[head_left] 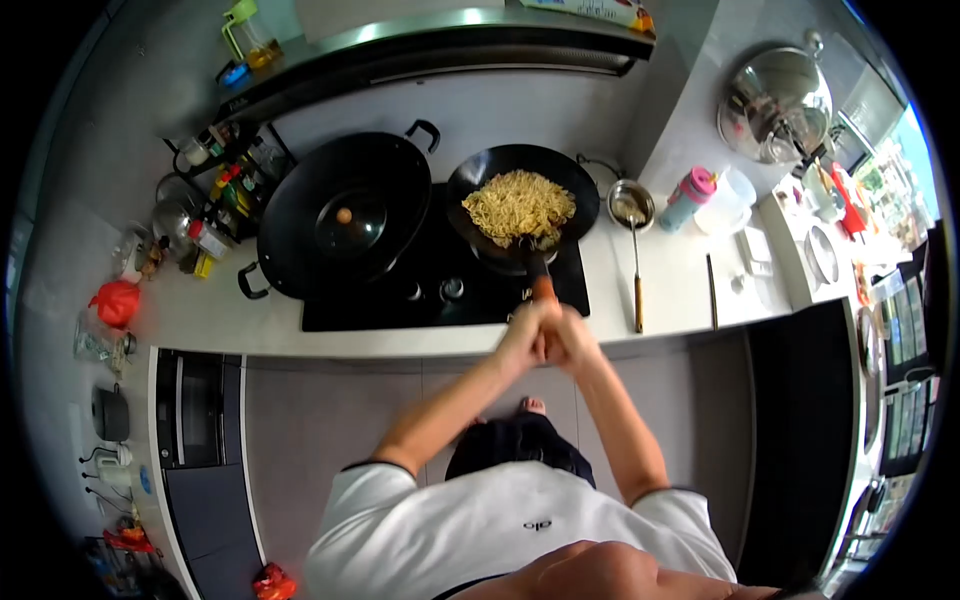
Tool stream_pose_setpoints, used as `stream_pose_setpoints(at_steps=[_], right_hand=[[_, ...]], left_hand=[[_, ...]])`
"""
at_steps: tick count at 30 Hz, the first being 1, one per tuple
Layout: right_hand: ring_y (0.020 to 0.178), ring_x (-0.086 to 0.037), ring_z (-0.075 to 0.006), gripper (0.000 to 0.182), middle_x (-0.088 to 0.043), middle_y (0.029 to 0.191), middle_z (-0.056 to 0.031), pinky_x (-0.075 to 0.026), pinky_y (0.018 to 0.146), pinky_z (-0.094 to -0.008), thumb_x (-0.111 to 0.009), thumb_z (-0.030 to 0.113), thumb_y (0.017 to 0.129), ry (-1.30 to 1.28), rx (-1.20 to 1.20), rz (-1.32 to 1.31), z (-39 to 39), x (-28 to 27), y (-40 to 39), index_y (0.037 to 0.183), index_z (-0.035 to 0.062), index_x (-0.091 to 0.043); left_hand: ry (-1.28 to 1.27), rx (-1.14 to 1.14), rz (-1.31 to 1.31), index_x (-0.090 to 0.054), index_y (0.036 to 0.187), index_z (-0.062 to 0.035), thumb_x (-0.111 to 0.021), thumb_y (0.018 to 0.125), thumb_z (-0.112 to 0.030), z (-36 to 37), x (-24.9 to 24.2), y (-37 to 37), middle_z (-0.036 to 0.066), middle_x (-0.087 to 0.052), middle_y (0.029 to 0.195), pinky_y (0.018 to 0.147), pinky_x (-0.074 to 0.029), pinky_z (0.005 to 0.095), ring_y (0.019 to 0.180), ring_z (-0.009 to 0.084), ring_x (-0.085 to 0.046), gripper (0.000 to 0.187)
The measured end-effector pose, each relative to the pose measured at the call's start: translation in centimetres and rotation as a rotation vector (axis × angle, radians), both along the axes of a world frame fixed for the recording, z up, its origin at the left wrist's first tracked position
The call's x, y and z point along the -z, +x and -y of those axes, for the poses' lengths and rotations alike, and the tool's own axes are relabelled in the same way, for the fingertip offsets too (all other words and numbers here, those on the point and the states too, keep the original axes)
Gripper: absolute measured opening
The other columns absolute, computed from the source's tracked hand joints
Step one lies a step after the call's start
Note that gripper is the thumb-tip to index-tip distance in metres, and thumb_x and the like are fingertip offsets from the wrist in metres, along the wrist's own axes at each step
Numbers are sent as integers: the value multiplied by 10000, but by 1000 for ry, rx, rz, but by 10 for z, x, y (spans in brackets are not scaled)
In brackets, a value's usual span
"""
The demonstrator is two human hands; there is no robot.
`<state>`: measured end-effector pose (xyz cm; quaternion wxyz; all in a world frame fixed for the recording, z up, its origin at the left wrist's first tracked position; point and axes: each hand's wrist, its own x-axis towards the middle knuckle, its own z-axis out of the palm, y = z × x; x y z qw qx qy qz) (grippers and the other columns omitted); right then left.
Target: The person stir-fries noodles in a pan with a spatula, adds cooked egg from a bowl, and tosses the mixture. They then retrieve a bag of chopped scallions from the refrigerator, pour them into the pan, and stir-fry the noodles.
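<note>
Both of my hands are closed together around the wooden handle point(542, 289) of a black wok, close to the counter's front edge. My left hand point(524, 335) wraps it from the left, and my right hand point(567, 336) presses against it from the right. The wok point(583, 192) sits over the right side of the black cooktop point(345, 316). Yellow-brown noodles point(518, 205) lie heaped inside it. On the left stands a larger two-handled black wok point(295, 225), holding a small brown egg-like round thing point(344, 216). My fingers hide the handle's near end.
Right of the cooktop lie a ladle point(638, 285) with its bowl resting in a metal cup, and a dark thin stick point(712, 290). A pink-lidded bottle point(690, 198) stands behind. Seasoning bottles point(235, 190) crowd the left corner. The range hood point(440, 55) overhangs the back.
</note>
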<state>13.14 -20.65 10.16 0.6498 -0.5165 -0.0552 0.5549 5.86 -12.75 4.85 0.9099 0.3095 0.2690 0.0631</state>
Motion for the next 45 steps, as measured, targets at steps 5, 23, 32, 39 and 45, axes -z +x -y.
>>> stream_pose_setpoints(at_steps=[5,23,32,39,45], right_hand=[[444,-549,-156,293,-534,599,-67,-410,348,-268,-552,103,799,-27,56,-21,46,-17,-30,1065,-1,-491],[571,-566,-179,286,-577,825,-97,-448,444,-306,-514,69,799,8,-19,-8,23,1,-3,1084,40,-515],[477,-528,-145,159,-524,619,-64,-439,401,-277,-525,109,813,124,-14,-94,17,16,4,931,6,-502],[410,-524,-188,269,-536,609,-93,-414,346,-296,-530,101,778,13,28,-174,69,-39,-35,1021,-6,-487],[517,-557,-154,177,-567,691,-73,-447,426,-281,-511,115,836,113,75,-12,10,20,-1,995,37,-502]], left_hand=[[74,-39,-40,-552,836,-66,-574,816,-225,50,-40,-27,-8,-513,596,309,-331,246,339,99,-416,161],[109,59,-15,-549,828,-54,-603,784,-244,10,-36,-7,11,-544,627,361,-401,218,448,115,-517,202],[51,-59,-56,-525,760,-56,-581,789,-206,13,-24,8,-26,-455,482,247,-332,223,297,49,-399,162],[-59,-52,-78,-546,769,-38,-607,810,-215,62,-54,-27,-13,-473,510,276,-364,252,306,100,-411,192],[69,37,-39,-572,787,-101,-622,772,-273,4,-10,7,-42,-497,535,303,-348,200,333,76,-431,180]])
